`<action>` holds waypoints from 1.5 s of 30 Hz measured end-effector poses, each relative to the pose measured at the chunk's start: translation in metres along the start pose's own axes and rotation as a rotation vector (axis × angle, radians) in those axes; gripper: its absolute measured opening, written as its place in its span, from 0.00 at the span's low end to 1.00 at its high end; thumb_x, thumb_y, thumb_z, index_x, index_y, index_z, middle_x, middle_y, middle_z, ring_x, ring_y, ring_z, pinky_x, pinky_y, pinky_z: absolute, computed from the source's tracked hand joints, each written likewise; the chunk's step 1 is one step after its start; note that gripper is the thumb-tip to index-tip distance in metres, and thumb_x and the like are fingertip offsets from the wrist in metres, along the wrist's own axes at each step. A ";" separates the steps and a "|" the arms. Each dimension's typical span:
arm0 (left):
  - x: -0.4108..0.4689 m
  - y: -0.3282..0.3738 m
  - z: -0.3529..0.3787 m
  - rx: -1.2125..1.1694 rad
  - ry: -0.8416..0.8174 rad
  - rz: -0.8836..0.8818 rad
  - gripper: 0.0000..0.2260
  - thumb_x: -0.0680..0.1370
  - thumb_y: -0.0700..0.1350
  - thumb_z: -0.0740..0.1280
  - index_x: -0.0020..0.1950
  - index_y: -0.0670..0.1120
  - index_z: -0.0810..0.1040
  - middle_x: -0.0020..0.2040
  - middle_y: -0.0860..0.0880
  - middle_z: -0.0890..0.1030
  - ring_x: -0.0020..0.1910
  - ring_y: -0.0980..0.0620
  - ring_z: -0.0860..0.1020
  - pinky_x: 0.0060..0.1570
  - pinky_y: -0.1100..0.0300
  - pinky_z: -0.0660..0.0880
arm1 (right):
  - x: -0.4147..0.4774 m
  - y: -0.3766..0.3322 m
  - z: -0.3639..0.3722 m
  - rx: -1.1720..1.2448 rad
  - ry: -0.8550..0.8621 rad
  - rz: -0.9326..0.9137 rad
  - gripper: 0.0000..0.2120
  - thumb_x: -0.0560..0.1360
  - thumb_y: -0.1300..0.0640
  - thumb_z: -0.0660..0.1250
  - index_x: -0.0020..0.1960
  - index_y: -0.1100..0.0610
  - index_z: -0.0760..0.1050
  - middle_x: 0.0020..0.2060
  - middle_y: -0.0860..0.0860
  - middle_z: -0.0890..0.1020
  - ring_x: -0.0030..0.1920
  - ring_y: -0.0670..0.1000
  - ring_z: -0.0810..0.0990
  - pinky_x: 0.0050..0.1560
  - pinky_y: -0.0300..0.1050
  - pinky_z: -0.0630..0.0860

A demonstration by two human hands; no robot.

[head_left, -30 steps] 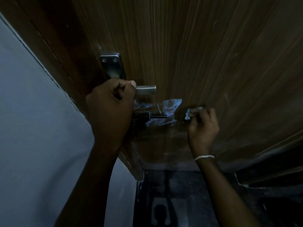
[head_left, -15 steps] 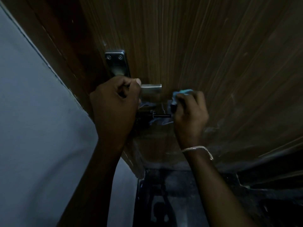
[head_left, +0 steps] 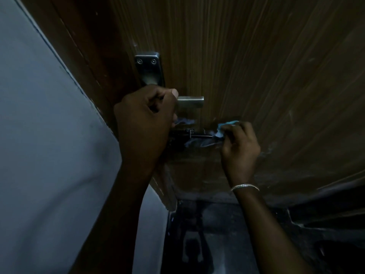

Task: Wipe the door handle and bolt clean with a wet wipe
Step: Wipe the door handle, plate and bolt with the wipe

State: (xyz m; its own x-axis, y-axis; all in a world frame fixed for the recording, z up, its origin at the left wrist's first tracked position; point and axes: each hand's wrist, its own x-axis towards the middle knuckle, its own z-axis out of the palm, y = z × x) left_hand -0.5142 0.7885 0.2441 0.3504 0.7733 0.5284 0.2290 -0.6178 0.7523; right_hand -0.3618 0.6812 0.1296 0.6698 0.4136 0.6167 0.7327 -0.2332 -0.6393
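A steel lever door handle [head_left: 191, 101] sticks out from its metal plate [head_left: 149, 69] on the brown wooden door [head_left: 256, 56]. My left hand [head_left: 145, 123] is closed around the handle near its base, hiding most of the lever. Just below it a dark sliding bolt [head_left: 197, 135] runs sideways across the door. My right hand [head_left: 240, 144] pinches a pale blue wet wipe [head_left: 226, 127] at the bolt's right tip. Crumpled clear plastic film lies behind the bolt.
A pale wall [head_left: 39, 135] fills the left side beside the dark door frame [head_left: 88, 46]. A dark glossy floor [head_left: 217, 234] shows below the door. A silver bracelet [head_left: 245, 186] circles my right wrist. The scene is dim.
My right hand with the wipe went from the door's right side in to the handle's end, then down to the bolt's tip. My left hand has kept its grip on the handle.
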 end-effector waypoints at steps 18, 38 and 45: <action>-0.003 -0.001 0.002 -0.051 -0.004 0.003 0.05 0.83 0.49 0.66 0.50 0.52 0.81 0.36 0.56 0.83 0.34 0.58 0.83 0.36 0.65 0.80 | 0.015 -0.031 0.024 -0.006 -0.003 -0.224 0.09 0.74 0.67 0.69 0.53 0.59 0.81 0.50 0.54 0.79 0.49 0.54 0.79 0.48 0.45 0.77; -0.106 -0.082 0.053 -0.141 0.063 -0.750 0.09 0.79 0.38 0.66 0.53 0.48 0.83 0.47 0.53 0.85 0.48 0.53 0.83 0.48 0.61 0.80 | 0.009 -0.055 0.050 -0.136 0.020 -0.254 0.05 0.75 0.61 0.69 0.50 0.56 0.82 0.48 0.52 0.81 0.48 0.56 0.73 0.45 0.52 0.70; -0.096 -0.093 0.062 -0.246 -0.112 -0.797 0.12 0.81 0.39 0.67 0.64 0.44 0.79 0.59 0.48 0.82 0.60 0.49 0.80 0.61 0.56 0.76 | -0.003 -0.051 0.055 -0.261 -0.028 -0.223 0.03 0.76 0.56 0.70 0.48 0.51 0.82 0.46 0.46 0.81 0.50 0.56 0.70 0.50 0.51 0.62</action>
State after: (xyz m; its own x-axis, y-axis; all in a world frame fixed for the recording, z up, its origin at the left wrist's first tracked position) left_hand -0.5123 0.7633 0.0988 0.2588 0.9381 -0.2300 0.2458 0.1663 0.9549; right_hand -0.4080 0.7400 0.1350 0.4884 0.5031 0.7130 0.8695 -0.3496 -0.3489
